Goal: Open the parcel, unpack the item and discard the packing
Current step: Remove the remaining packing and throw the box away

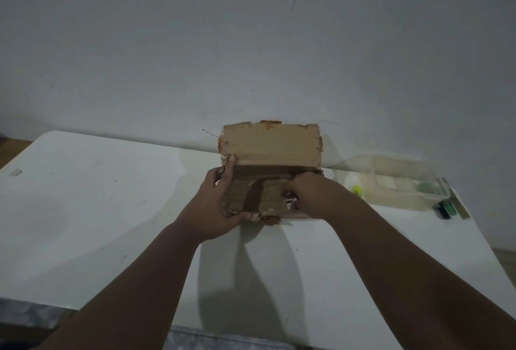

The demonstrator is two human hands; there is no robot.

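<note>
A worn brown cardboard parcel (262, 193) sits on the white table (97, 196) near the wall. Its far flap (270, 144) stands upright, open. My left hand (216, 204) grips the parcel's left side, thumb at the near edge and forefinger up the left corner. My right hand (307, 193) reaches into the right part of the parcel with curled fingers, on something shiny and crinkled (290, 201), only partly visible. An inner flap with dark tape across it covers the rest of the contents.
A clear plastic container (396, 182) lies on the table right of the parcel, with pale items and a yellow-green piece inside. A small green and black object (446, 210) and a ruler-like strip (458, 201) lie by its right end. The wall rises just behind.
</note>
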